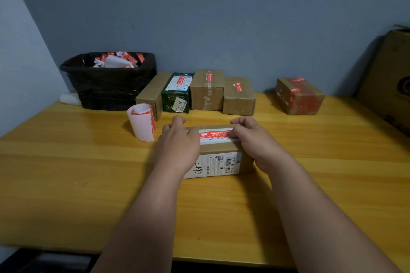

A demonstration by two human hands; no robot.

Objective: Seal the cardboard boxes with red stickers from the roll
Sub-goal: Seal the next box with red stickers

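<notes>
So we've got a yellow wooden table (310, 184) against a blue-grey wall (221, 17), both hands (179, 146) (253, 137) curled, pressing a red sticker (214, 135) onto the cardboard box (221, 150).

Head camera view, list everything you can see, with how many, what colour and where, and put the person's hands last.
Table: one, yellow wood, fills the foreground.
Bin: one, black liner, back left, holds red and white scraps.
Sticker roll: one, white backing with red stickers, left of the hands.
Box being sealed: one, brown with white label, centre, under both hands.
Red sticker: one, red and white, on top of that box.
Row of boxes: four, three brown and one green, against the wall.
Red-taped box: one, brown, back right, standing apart.
Large carton: one, brown, far right edge.
Left hand: on the sticker's left end.
Right hand: on the sticker's right end.
</notes>
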